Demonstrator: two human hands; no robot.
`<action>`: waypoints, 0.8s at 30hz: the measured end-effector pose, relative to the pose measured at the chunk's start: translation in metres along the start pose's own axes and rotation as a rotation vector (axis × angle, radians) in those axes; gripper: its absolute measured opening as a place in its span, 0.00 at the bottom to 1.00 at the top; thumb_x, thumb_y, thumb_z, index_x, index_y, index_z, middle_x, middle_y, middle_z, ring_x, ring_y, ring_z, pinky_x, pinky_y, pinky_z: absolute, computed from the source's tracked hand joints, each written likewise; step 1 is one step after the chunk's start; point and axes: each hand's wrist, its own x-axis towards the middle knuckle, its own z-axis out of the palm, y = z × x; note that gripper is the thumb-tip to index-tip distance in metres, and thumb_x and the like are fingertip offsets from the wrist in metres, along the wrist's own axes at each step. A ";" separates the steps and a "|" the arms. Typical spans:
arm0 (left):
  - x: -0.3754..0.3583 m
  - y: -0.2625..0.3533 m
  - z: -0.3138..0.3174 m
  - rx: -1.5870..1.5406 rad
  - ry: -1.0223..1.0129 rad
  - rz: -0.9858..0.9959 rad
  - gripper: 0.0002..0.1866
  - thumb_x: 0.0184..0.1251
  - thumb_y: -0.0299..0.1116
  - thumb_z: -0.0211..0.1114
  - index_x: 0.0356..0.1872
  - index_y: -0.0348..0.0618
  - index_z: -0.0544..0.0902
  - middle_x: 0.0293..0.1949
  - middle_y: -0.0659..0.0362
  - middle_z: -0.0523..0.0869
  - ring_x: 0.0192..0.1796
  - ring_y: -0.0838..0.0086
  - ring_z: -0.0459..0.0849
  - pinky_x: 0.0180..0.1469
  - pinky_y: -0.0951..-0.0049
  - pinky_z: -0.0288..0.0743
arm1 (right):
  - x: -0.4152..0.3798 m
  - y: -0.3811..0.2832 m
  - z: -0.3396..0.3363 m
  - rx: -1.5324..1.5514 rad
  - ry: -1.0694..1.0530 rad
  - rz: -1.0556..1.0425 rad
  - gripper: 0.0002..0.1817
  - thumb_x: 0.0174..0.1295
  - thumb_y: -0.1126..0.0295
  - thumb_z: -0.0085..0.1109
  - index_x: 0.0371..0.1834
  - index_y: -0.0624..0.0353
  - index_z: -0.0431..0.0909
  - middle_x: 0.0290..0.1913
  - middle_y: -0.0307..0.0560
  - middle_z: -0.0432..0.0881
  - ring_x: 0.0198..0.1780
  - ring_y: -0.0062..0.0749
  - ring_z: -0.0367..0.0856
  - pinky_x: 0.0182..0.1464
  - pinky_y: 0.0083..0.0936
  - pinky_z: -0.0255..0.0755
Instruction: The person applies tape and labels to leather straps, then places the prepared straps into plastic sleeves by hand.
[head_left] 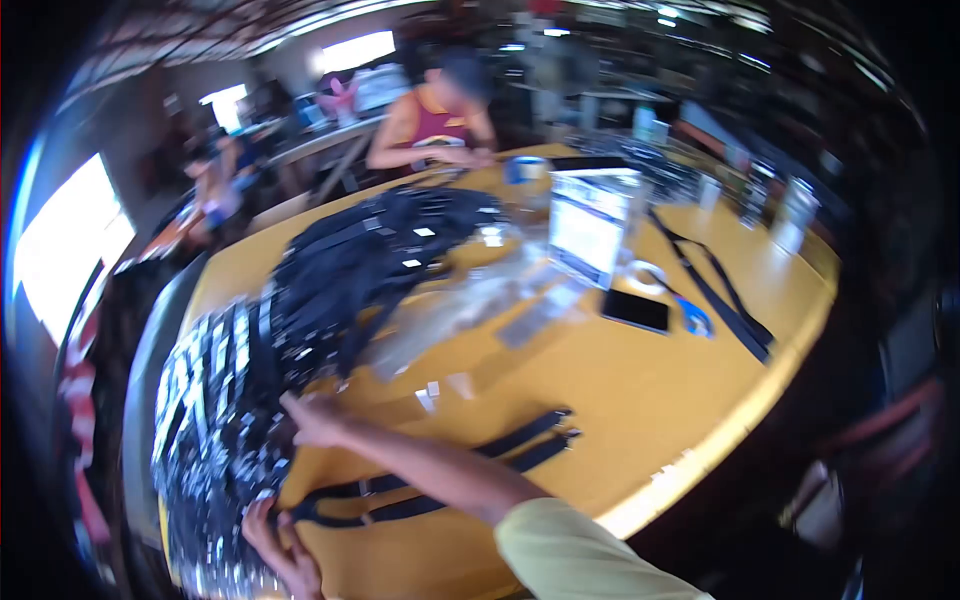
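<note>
Black suspenders [385, 484] with metal clips lie on the yellow table [600, 420], passing beneath the right forearm. The left hand [282, 550], fingers parted, is at their near end; blur hides whether it grips the strap. The right hand [318, 420] reaches to the edge of a heap of black straps [345, 260]; whether it grasps any is unclear. Across the table sits a person in a maroon sleeveless top [430, 125].

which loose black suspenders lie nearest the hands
The pair running under the right forearm, beside the left hand; the other pair lies right of the black phone.
</note>
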 end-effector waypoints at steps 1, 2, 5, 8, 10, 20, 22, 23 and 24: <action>-0.002 0.000 0.001 -0.061 0.018 -0.048 0.12 0.75 0.27 0.61 0.55 0.36 0.80 0.52 0.49 0.82 0.56 0.61 0.79 0.62 0.63 0.70 | 0.006 0.006 0.014 0.094 -0.034 0.022 0.32 0.50 0.63 0.76 0.55 0.62 0.69 0.40 0.63 0.85 0.46 0.60 0.86 0.47 0.50 0.79; 0.009 0.013 -0.001 -0.160 0.118 0.092 0.14 0.73 0.29 0.66 0.55 0.34 0.82 0.39 0.54 0.88 0.39 0.68 0.86 0.46 0.70 0.80 | 0.004 0.002 0.019 0.146 0.079 0.028 0.30 0.49 0.65 0.76 0.53 0.62 0.71 0.41 0.63 0.86 0.47 0.60 0.86 0.47 0.50 0.80; -0.003 -0.004 0.000 -0.500 -0.003 -0.165 0.14 0.77 0.29 0.63 0.57 0.32 0.78 0.52 0.51 0.84 0.54 0.66 0.82 0.60 0.67 0.76 | -0.004 0.008 0.009 0.086 -0.065 0.027 0.20 0.52 0.72 0.70 0.49 0.62 0.77 0.40 0.60 0.87 0.46 0.56 0.87 0.48 0.47 0.80; 0.006 -0.014 -0.001 -0.507 -0.037 -0.164 0.15 0.78 0.29 0.62 0.58 0.32 0.76 0.55 0.51 0.82 0.54 0.67 0.81 0.59 0.68 0.75 | -0.026 -0.013 -0.018 0.199 -0.050 -0.080 0.14 0.52 0.76 0.68 0.43 0.62 0.81 0.38 0.58 0.87 0.44 0.52 0.88 0.46 0.44 0.80; 0.022 0.006 -0.006 -0.530 -0.019 -0.188 0.17 0.79 0.31 0.61 0.62 0.31 0.75 0.57 0.49 0.81 0.54 0.64 0.81 0.58 0.66 0.75 | -0.044 -0.049 -0.049 0.410 0.050 -0.199 0.12 0.49 0.78 0.66 0.38 0.63 0.82 0.33 0.55 0.87 0.38 0.47 0.88 0.42 0.40 0.78; 0.027 0.047 -0.025 -0.750 -0.593 -0.161 0.20 0.76 0.31 0.65 0.63 0.33 0.77 0.53 0.52 0.85 0.52 0.70 0.83 0.59 0.72 0.77 | -0.210 -0.120 -0.132 0.579 0.243 -0.237 0.35 0.63 0.81 0.61 0.74 0.56 0.61 0.38 0.49 0.83 0.39 0.45 0.86 0.41 0.38 0.80; 0.023 0.040 -0.015 -0.769 -0.647 -0.022 0.08 0.70 0.23 0.66 0.47 0.35 0.82 0.45 0.50 0.85 0.44 0.70 0.83 0.48 0.71 0.76 | -0.226 -0.105 -0.142 0.573 0.186 -0.122 0.36 0.63 0.82 0.62 0.75 0.57 0.60 0.38 0.50 0.84 0.38 0.40 0.87 0.41 0.35 0.80; 0.020 0.047 -0.012 -0.751 -0.593 -0.016 0.07 0.66 0.23 0.69 0.43 0.35 0.83 0.38 0.52 0.85 0.38 0.69 0.83 0.43 0.72 0.75 | -0.231 -0.105 -0.150 0.535 0.219 -0.064 0.35 0.64 0.82 0.62 0.74 0.57 0.62 0.38 0.49 0.84 0.38 0.37 0.87 0.42 0.34 0.80; 0.023 0.068 -0.009 -0.726 -0.540 -0.009 0.08 0.61 0.22 0.73 0.39 0.34 0.84 0.31 0.54 0.86 0.33 0.68 0.84 0.38 0.73 0.75 | -0.233 -0.101 -0.155 0.604 0.183 -0.031 0.33 0.63 0.80 0.63 0.72 0.56 0.63 0.40 0.52 0.82 0.41 0.44 0.86 0.45 0.39 0.79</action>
